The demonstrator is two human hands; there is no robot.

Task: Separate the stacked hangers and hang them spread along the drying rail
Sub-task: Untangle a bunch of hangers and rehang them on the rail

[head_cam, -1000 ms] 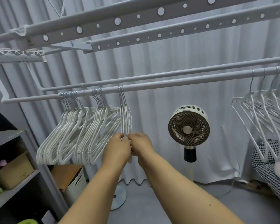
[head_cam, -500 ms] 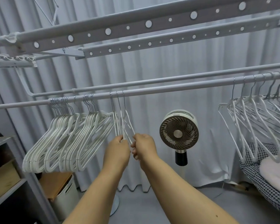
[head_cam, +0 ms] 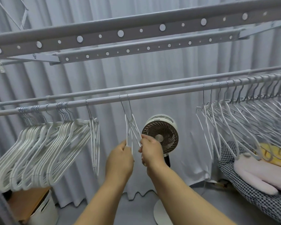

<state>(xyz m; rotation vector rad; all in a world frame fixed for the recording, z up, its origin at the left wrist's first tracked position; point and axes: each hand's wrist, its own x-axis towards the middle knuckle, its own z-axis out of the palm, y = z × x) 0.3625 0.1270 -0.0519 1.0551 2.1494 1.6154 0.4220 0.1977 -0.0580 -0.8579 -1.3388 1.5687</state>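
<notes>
A grey drying rail (head_cam: pixel 161 93) runs across the view. Two white hangers (head_cam: pixel 130 127) hang from it at the middle, their hooks close together. My left hand (head_cam: pixel 120 158) pinches the lower part of the left one. My right hand (head_cam: pixel 150 151) pinches the lower part of the right one, and the two spread apart at the bottom. A dense stack of white hangers (head_cam: pixel 39 150) hangs bunched at the left end. One thin group (head_cam: pixel 94 140) hangs alone just right of that stack. Several spaced hangers (head_cam: pixel 234 124) fill the right part of the rail.
A round fan (head_cam: pixel 161 135) on a stand sits behind my hands. A second rail (head_cam: pixel 136 86) and perforated bars (head_cam: pixel 120 34) run above. At the lower left stands a white bin with a wooden lid (head_cam: pixel 39 207). A checkered cushion with a pink cloth (head_cam: pixel 256 174) lies at the right.
My hands slid two hangers to the right along the rail, away from the left stack. One group stayed behind by the stack. The view has turned right.
</notes>
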